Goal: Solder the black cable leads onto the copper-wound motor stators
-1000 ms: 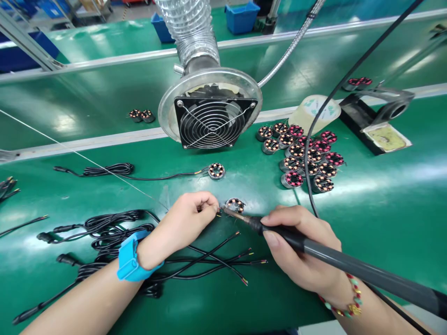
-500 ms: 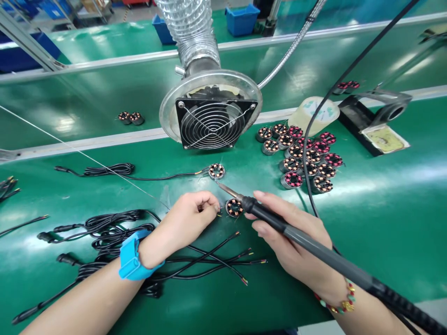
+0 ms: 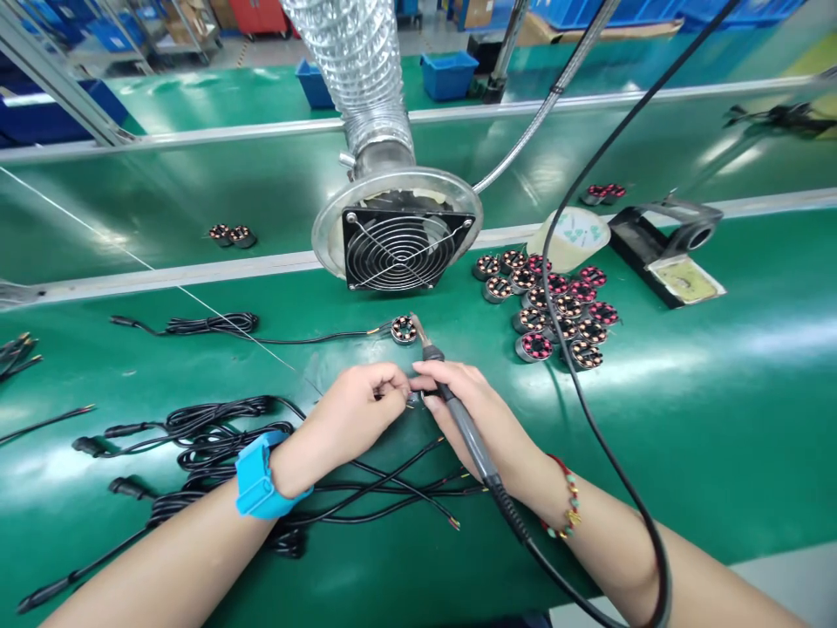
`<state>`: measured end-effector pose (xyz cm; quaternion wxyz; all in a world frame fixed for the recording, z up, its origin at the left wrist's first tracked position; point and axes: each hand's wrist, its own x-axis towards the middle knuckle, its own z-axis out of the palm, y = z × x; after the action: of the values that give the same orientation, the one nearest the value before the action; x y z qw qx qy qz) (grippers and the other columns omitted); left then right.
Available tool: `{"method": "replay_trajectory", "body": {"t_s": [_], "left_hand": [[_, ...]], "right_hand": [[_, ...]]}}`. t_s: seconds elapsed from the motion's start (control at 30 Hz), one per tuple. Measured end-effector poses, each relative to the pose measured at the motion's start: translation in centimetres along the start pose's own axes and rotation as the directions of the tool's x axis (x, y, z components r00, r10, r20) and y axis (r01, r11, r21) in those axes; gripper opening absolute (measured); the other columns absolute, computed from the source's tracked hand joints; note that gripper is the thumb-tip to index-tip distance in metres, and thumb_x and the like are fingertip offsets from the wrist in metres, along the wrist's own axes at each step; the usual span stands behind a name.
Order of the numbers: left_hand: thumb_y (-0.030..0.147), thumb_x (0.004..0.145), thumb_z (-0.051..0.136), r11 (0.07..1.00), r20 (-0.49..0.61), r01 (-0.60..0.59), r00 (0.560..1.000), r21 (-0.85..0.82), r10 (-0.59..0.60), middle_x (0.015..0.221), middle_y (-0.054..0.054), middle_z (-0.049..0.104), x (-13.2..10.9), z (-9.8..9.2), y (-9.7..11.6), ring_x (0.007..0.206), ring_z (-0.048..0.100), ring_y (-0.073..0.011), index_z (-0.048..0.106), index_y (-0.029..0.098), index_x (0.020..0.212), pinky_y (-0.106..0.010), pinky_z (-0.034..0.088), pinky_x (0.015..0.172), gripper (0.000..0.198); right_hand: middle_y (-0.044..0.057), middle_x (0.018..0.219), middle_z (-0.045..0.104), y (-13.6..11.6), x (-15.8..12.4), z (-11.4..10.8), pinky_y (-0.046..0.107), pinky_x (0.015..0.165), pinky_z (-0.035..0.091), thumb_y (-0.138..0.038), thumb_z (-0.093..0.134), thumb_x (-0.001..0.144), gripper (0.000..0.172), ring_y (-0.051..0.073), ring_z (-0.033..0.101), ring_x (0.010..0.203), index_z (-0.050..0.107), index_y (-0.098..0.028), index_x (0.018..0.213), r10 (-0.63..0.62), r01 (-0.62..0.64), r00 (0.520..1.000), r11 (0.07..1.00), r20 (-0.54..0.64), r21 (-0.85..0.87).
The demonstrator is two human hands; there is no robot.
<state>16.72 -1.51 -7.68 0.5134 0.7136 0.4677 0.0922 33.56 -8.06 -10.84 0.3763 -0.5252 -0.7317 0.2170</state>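
My left hand (image 3: 359, 410), with a blue band on its wrist, is closed in a pinch on a cable end, whose thin wire tips (image 3: 411, 403) poke out beyond the fingers. In my right hand (image 3: 487, 414) is a soldering iron (image 3: 466, 426), its tip pointing up and away, beside a wound stator (image 3: 404, 330) joined to a black cable (image 3: 314, 338). The thumb and fingers of the right hand also touch a second small stator (image 3: 418, 397), mostly hidden between both hands.
A fume extractor fan (image 3: 405, 250) hangs above the green bench. Several stators (image 3: 536, 347) cluster at right beside a tape roll (image 3: 575, 237) and an iron stand (image 3: 686, 279). Coiled black cables (image 3: 215, 427) lie at left. The iron's cord (image 3: 608, 445) loops across the right side.
My right hand has moved left, closing in on the second stator beside my left fingers. The iron has swung more upright. My left hand keeps its pinch, and the view has shifted slightly.
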Motion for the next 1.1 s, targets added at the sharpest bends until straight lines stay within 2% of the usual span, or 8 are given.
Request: {"method": "replay_trajectory", "body": {"t_s": [0.37,0.57,0.67,0.77,0.83,0.9,1.0,1.1], "left_hand": [[0.024,0.082,0.046,0.996,-0.010,-0.085,0.996,0.028,0.086,0.065,0.004,0.052,-0.4,0.1,0.2,0.064,0.045,-0.0112,0.054,0.017,0.070,-0.023,0.035,0.062,0.017],[0.021,0.083,0.048,0.974,-0.167,-0.189,0.964,0.122,0.208,0.082,-0.002,0.066,-0.7,-0.5,0.7,0.085,0.057,-0.0165,0.059,0.018,0.071,-0.028,0.042,0.083,0.017],[0.024,0.084,0.047,0.974,-0.258,-0.189,0.942,0.129,0.217,0.085,-0.003,0.066,-1.0,-2.0,1.4,0.086,0.059,-0.0163,0.059,0.018,0.076,-0.029,0.044,0.083,0.015],[0.029,0.086,0.043,0.991,-0.374,-0.119,0.918,0.053,0.130,0.079,-0.001,0.064,-0.9,-5.3,2.2,0.067,0.059,-0.0127,0.055,0.018,0.082,-0.025,0.047,0.066,0.017],[0.032,0.087,0.040,0.995,-0.491,0.009,0.870,0.099,0.041,0.077,0.000,0.063,-0.2,-8.7,2.2,0.056,0.055,-0.0108,0.053,0.018,0.086,-0.023,0.045,0.057,0.019],[0.032,0.085,0.043,0.951,-0.643,0.196,0.766,0.237,0.002,0.082,-0.002,0.065,1.0,-12.7,1.7,0.069,0.059,-0.0134,0.055,0.019,0.088,-0.024,0.047,0.065,0.018],[0.028,0.081,0.048,0.879,-0.779,0.410,0.623,0.242,-0.075,0.097,-0.012,0.065,3.3,-18.5,-0.2,0.096,0.061,-0.0248,0.055,0.016,0.092,-0.034,0.047,0.082,0.018],[0.033,0.077,0.054,0.789,-0.839,0.587,0.511,0.183,-0.185,0.115,-0.029,0.057,5.2,-22.4,-2.6,0.113,0.054,-0.0401,0.050,0.006,0.107,-0.048,0.044,0.089,0.041]], "right_hand": [[0.005,0.092,0.066,0.3,0.3,0.0,0.038,0.080,0.052,-0.007,0.047,0.086,0.038,0.020,0.059,0.087,0.049,-0.021,0.121,-0.036,0.032,0.997,0.998,-0.075,-0.052],[0.004,0.088,0.069,-0.3,-0.3,-1.9,0.035,0.077,0.054,-0.010,0.049,0.088,0.034,0.019,0.062,0.083,0.051,-0.022,0.120,-0.140,0.115,0.962,0.987,-0.236,-0.115],[0.003,0.087,0.070,-0.4,-0.6,-2.9,0.032,0.076,0.054,-0.011,0.050,0.088,0.033,0.018,0.063,0.082,0.052,-0.023,0.119,-0.175,0.137,0.934,0.981,-0.313,-0.140],[0.003,0.088,0.070,-0.3,-0.7,-3.6,0.031,0.077,0.053,-0.014,0.051,0.089,0.032,0.018,0.063,0.083,0.052,-0.022,0.119,-0.179,0.132,0.918,0.979,-0.354,-0.153],[0.004,0.089,0.071,-0.3,-0.7,-3.9,0.032,0.077,0.053,-0.016,0.051,0.089,0.031,0.019,0.064,0.083,0.052,-0.022,0.120,-0.179,0.128,0.910,0.979,-0.374,-0.158],[0.004,0.089,0.071,-0.4,-0.8,-4.2,0.032,0.077,0.053,-0.017,0.051,0.090,0.030,0.019,0.065,0.082,0.052,-0.022,0.120,-0.181,0.122,0.903,0.978,-0.389,-0.172],[0.003,0.087,0.072,-0.5,-0.8,-4.6,0.032,0.078,0.053,-0.019,0.051,0.090,0.028,0.019,0.066,0.079,0.054,-0.022,0.117,-0.199,0.125,0.895,0.971,-0.401,-0.202],[0.003,0.086,0.072,-0.2,-0.7,-5.1,0.031,0.074,0.053,-0.019,0.050,0.090,0.026,0.019,0.065,0.079,0.055,-0.022,0.116,-0.204,0.116,0.882,0.968,-0.424,-0.224]]}}
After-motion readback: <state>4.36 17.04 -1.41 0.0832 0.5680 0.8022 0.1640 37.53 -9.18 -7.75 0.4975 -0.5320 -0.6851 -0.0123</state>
